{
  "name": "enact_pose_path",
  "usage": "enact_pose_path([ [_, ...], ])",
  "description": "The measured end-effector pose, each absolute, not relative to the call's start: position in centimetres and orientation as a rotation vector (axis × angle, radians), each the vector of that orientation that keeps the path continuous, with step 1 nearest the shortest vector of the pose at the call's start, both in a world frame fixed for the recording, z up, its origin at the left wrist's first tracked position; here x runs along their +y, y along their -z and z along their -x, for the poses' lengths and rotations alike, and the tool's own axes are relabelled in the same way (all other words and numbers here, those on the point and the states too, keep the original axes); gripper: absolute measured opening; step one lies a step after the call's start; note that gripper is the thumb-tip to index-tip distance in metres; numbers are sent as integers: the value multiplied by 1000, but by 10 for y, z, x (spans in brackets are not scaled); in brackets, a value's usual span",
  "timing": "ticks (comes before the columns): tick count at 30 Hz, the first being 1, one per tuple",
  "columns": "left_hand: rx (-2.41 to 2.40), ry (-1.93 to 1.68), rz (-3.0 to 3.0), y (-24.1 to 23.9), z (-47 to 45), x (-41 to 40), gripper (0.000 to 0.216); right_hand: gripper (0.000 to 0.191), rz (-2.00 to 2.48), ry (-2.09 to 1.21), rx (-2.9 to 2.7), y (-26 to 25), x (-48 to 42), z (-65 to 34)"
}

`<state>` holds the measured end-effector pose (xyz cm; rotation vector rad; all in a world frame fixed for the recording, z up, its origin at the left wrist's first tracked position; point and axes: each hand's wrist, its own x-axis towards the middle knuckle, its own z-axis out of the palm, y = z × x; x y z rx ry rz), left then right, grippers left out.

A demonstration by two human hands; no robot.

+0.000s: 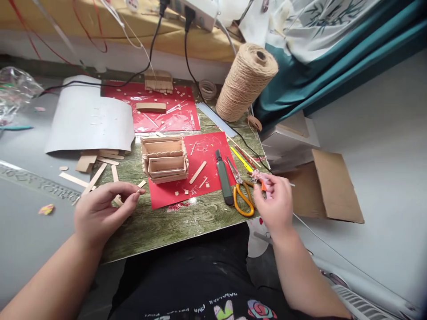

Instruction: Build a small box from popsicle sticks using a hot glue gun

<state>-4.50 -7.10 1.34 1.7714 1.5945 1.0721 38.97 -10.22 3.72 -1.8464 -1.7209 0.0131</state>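
My left hand [106, 211] is closed in a pinch at the left of the green wood-grain table, with a small pale wooden piece [139, 191] between thumb and forefinger. At the right edge, my right hand [275, 200] is wrapped round a pink glue gun [258, 176] with an orange trigger, its tip pointing left. Between the hands stands a small box built of craft sticks [167, 166], with two open compartments, on a red sheet [213, 151]. Orange-handled scissors [243, 200] and a dark green utility knife [223, 178] lie just left of my right hand.
Loose craft sticks [95, 178] lie by my left hand, near a curled white sheet [90, 120]. A twine spool [247, 80] stands at the back right. Black cables [188, 58] hang from a power strip [200, 11]. An open cardboard box [336, 186] is at the right.
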Motion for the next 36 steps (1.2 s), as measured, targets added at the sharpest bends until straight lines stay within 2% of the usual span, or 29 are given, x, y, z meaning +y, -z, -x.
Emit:
enact_pose_path([
  [2,1440,-1148,-1754,-13,46,-72,8,21,1595,-159,-2019,-41,-94,-349],
  [4,1357,-1197,-1759,-12,48,-73,14,18,1367,-296,-2290,-39,-84,-311],
  [7,1316,-1202,-1787,-10,52,-74,20,19,1270,-368,-2461,-29,-70,-273],
  [15,1186,-1137,-1972,-15,56,-68,18,17,1264,-516,-2456,-11,-56,-258],
  [21,1168,-1113,-2046,-17,54,-66,15,24,1275,-548,-2448,-7,-53,-255],
  [28,1193,-1083,-2058,-17,53,-65,15,16,1407,-767,-2239,-16,-46,-260],
  [36,1175,-1054,-2077,-19,52,-65,15,12,1361,-782,-2222,-16,-49,-256],
])
